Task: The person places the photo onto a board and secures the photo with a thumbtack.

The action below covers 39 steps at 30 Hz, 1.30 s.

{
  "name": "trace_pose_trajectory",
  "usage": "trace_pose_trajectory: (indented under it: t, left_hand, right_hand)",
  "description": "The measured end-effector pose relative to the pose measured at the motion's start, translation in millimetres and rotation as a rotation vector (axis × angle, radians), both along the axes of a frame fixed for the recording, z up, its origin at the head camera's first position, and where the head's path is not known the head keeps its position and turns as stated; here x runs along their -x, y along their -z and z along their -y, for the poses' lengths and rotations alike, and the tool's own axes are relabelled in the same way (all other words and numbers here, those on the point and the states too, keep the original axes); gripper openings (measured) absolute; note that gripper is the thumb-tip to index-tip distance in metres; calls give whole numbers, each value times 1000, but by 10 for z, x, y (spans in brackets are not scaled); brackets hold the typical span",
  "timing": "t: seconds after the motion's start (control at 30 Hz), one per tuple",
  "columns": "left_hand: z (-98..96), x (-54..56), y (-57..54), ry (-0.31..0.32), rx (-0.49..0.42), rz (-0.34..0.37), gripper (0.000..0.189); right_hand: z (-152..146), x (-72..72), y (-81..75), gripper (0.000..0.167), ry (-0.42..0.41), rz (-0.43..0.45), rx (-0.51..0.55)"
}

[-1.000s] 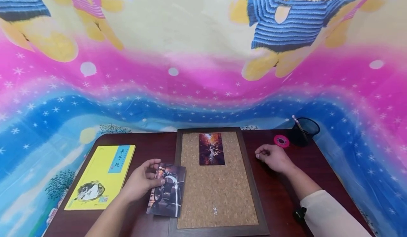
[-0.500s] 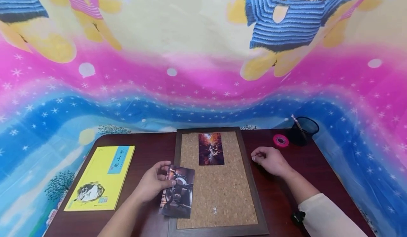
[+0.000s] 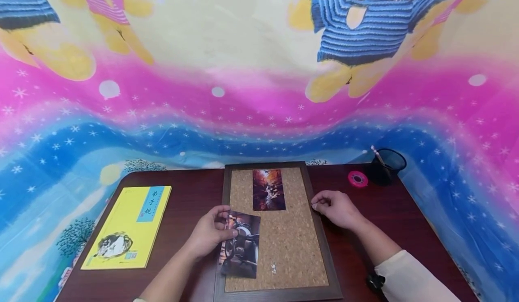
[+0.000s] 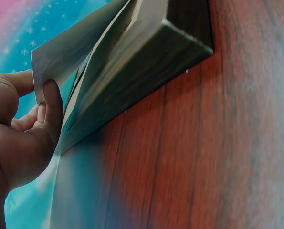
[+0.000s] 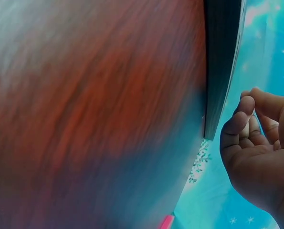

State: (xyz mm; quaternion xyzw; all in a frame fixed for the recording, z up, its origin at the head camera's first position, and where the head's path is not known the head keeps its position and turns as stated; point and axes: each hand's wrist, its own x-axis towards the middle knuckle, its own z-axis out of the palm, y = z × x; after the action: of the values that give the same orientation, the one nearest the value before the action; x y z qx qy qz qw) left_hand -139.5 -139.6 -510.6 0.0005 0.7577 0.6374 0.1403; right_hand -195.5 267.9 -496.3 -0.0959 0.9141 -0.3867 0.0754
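Note:
My left hand (image 3: 209,232) pinches a photo print (image 3: 243,252) of a motorcycle between thumb and fingers. The print is held over the left side of a cork board (image 3: 292,239) with a dark wooden frame. In the left wrist view the pale back of the print (image 4: 60,55) rises above the frame's edge (image 4: 146,57). Another photo (image 3: 269,190), an orange forest stream, lies at the board's top. My right hand (image 3: 336,208) is beside the frame's right edge, fingers curled. In the right wrist view the right hand's (image 5: 256,138) thumb and index tips meet; I cannot tell whether something tiny is between them.
A yellow book (image 3: 125,230) lies on the left of the dark red table (image 3: 190,180). Toward the back right are a pink disc with a dark centre (image 3: 358,179) and a black mesh pen holder (image 3: 383,169). A small white mark (image 3: 273,268) shows low on the cork.
My left hand has carried the motorcycle photo rightward, from beside the frame to over the cork. The right hand has moved left and slightly nearer, up to the frame.

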Motion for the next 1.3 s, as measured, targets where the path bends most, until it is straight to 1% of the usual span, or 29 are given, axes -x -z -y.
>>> trace_pose_trajectory:
  t: [0.2,0.43,0.73,0.9,1.03,1.23,1.3]
  left_hand:
    - [-111,22,5,6,11,-22,77]
    - [-236,73,74,38,66,-77,76]
    - [-407,108,96,58,201,-161,79]
    - [-469,116,111,73,271,-192,78]
    - [-512,115,111,72,312,-213,77]
    - [-588,122,126,64,443,-296,77]
    - [-611,120,128,63,480,-314,77]
  right_hand:
    - [106,-28,-15,5,-10,-3,14]
    - [208,-46,-5,4,-23,-2,6]
    - [323,-60,10,7,-58,-19,3]
    - [390,-62,29,8,-84,-37,-7]
    - [452,-58,30,8,-114,-56,-8]
    - [557,-49,31,3,-155,-65,5]
    - [596,-50,30,3,-167,-68,7]
